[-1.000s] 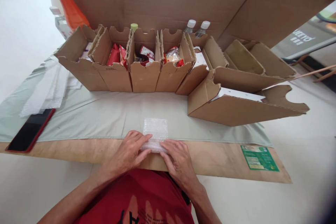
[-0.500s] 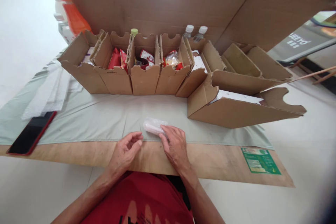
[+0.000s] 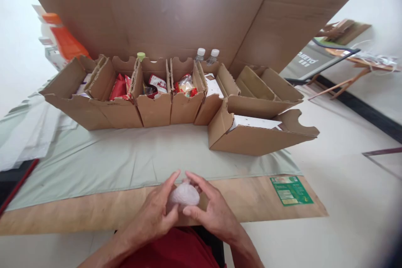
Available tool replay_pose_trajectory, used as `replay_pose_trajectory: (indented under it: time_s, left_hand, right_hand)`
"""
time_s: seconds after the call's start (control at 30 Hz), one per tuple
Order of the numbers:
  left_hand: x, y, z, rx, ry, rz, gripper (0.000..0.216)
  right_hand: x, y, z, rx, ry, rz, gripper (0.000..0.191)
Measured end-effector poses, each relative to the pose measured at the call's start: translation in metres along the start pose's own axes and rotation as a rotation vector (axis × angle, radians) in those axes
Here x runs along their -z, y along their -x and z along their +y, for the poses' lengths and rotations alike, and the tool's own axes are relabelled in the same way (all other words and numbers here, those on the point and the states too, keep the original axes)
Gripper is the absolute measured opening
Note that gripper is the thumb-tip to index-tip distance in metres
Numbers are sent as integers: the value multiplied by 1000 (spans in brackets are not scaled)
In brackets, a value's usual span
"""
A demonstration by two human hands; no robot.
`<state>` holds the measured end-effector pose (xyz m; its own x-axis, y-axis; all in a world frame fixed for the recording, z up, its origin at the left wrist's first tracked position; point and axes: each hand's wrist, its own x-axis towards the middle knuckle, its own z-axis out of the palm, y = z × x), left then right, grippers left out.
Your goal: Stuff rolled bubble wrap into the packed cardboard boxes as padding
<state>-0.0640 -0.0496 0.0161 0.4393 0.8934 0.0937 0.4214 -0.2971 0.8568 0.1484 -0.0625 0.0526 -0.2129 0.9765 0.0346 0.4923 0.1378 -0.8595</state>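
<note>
A whitish, semi-transparent bubble-wrap bundle (image 3: 184, 196) is held between my two hands over the bare wooden front edge of the table. My left hand (image 3: 156, 207) curves round its left side, with the thumb at the near side. My right hand (image 3: 216, 209) closes on it from the right, thumb against the near right part and fingers partly hidden behind. What, if anything, is inside the wrap cannot be made out.
Several cardboard bins (image 3: 153, 111) with snack packets stand along the back, before a tall cardboard panel (image 3: 188, 8). One bin (image 3: 260, 138) juts forward at right. Flat bubble-wrap sheets (image 3: 28, 134) and a red-edged phone (image 3: 15, 180) lie left. A green label (image 3: 292, 191) is right.
The bubble-wrap bundle has come off the cloth, nearer my body, and turned end-on. My left hand has joined the right one on it. The camera view has shifted right.
</note>
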Motion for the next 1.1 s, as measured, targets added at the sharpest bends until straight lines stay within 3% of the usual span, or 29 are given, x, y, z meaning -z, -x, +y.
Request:
replay_pose_trajectory:
  time_s: [0.1, 0.23, 0.3, 0.43, 0.5, 0.57, 0.63, 0.73, 0.87, 0.97, 1.1]
  left_hand:
    - [-5, -8, 6, -102, -69, -132, 82]
    - [7, -36, 28, -134, 35, -308, 86]
    - [15, -53, 39, -88, 122, -300, 82]
    - [7, -76, 45, 39, 265, -225, 61]
    - [-6, -77, 39, 118, 305, -252, 51]
    - [-16, -73, 30, 195, 327, -285, 45]
    - [-20, -66, 19, 241, 337, -275, 44]
    - [-12, -59, 4, 313, 338, -196, 43]
    - [0, -59, -2, 394, 358, -138, 46]
    - [2, -60, 0, 379, 342, -151, 45]
    - [2, -56, 0, 359, 319, -165, 44]
  right_hand:
    - [19, 2, -9, 24, 59, -88, 22]
    - [77, 15, -20, 66, 132, -55, 8]
    - [123, 16, -27, 75, 93, 87, 11]
    - [208, -20, -36, 39, -133, 599, 35]
    - [234, -54, -35, -47, -140, 603, 39]
    - [249, -87, -30, -189, -21, 477, 35]
    - [254, -109, -25, -303, 131, 368, 32]
    - [249, -124, -30, -344, 312, 342, 26]
    - [223, -139, -51, -274, 670, 268, 24]
    - [200, -154, -61, -339, 1035, 176, 26]
    - [189, -165, -65, -406, 1193, 122, 32]
